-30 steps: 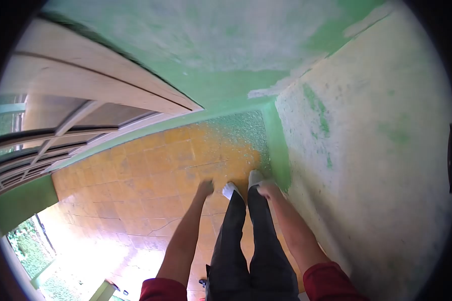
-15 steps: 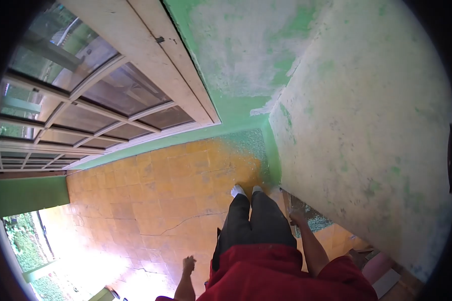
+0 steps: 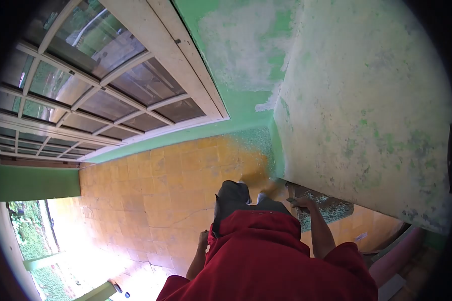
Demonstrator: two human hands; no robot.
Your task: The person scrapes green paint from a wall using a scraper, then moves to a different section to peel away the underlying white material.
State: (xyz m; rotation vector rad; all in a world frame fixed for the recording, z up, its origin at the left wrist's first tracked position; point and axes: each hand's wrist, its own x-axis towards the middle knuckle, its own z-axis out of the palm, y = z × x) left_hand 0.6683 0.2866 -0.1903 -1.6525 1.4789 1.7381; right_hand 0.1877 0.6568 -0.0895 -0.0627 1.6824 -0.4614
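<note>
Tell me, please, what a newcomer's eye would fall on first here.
Probably the red shirt filling the bottom centre, with the right hand beside it apparently holding a small object. Next, the patchy wall on the right, and green flakes scattered on the orange floor in the corner.

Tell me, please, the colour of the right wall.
The right wall is whitish with patchy green; head view.

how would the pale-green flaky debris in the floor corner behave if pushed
The pale-green flaky debris would probably scatter rather than slide as one piece, since it lies in many small bits. It seems light, thinning to specks across the orange tiled floor. The bits may be brittle paint, given the patchy green wall above.
</note>
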